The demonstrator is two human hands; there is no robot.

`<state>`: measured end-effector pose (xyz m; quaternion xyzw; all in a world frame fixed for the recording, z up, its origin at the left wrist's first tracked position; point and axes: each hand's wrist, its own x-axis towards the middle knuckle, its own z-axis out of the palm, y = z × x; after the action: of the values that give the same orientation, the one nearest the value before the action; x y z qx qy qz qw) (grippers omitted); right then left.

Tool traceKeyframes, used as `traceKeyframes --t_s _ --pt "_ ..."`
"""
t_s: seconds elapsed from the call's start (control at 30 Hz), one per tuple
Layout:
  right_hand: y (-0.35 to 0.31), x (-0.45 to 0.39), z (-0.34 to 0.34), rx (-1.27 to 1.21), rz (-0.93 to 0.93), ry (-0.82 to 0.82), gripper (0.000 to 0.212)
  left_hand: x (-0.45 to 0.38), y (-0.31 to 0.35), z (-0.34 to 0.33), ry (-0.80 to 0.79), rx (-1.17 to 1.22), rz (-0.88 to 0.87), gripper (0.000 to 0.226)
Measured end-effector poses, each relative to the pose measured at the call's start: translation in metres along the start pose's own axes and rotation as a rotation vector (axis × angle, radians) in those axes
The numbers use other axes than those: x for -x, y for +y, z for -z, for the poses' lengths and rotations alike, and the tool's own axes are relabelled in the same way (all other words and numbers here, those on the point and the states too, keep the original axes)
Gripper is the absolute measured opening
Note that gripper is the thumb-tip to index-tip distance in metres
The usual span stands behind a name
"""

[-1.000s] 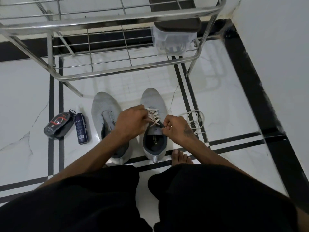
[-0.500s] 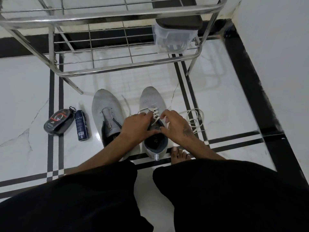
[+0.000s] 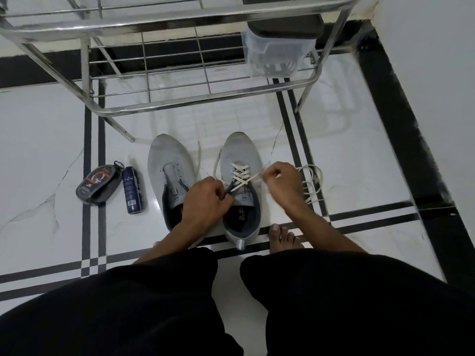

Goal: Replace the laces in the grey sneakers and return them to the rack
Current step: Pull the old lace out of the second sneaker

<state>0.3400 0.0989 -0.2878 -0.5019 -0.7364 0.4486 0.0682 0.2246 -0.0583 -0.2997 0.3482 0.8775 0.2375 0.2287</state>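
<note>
Two grey sneakers stand side by side on the white marble floor (image 3: 359, 155), toes toward a steel shoe rack (image 3: 180, 98). The right sneaker (image 3: 240, 152) carries a white lace (image 3: 240, 173) crossed in several rows over its tongue; the left sneaker (image 3: 167, 160) shows bare eyelets and no lace.

The left hand (image 3: 205, 199) is curled over the inner collar of the right sneaker, its fingertips pinching something at the lowest crossing, whether the lace end or the tongue edge cannot be told. The right hand (image 3: 281, 181) is clenched on the other end of the white lace, drawing it taut out to the right side of the shoe.

A loose coil of white lace (image 3: 312, 183) lies on the floor just beyond the right hand. To the left of the sneakers lie a dark spray can (image 3: 131, 190) and, beside it, a black shoe-polish sponge case (image 3: 99, 185) with a red mark. A clear plastic container (image 3: 275, 55) with a dark lid sits on the lower shelf of the rack at its right end. Bare toes (image 3: 284, 237) rest on the floor behind the right sneaker's heel, and black-clad knees fill the foreground.
</note>
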Motion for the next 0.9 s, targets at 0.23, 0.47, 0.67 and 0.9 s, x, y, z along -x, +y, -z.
traceKeyframes --t_s 0.23,0.47,0.67,0.9 --pt "0.000 0.018 -0.007 0.559 0.543 -0.131 0.024 -0.002 0.005 -0.004 -0.057 0.037 -0.055 0.017" --pt "-0.001 -0.002 0.006 0.535 0.494 -0.053 0.015 -0.002 0.004 0.000 -0.088 0.020 -0.059 0.016" --pt "0.006 -0.005 0.030 0.502 0.314 0.174 0.021 -0.002 0.007 -0.001 -0.085 -0.017 -0.106 0.017" --pt "-0.007 0.001 -0.011 0.737 0.758 -0.235 0.021 -0.003 0.004 0.002 -0.088 -0.031 -0.111 0.016"
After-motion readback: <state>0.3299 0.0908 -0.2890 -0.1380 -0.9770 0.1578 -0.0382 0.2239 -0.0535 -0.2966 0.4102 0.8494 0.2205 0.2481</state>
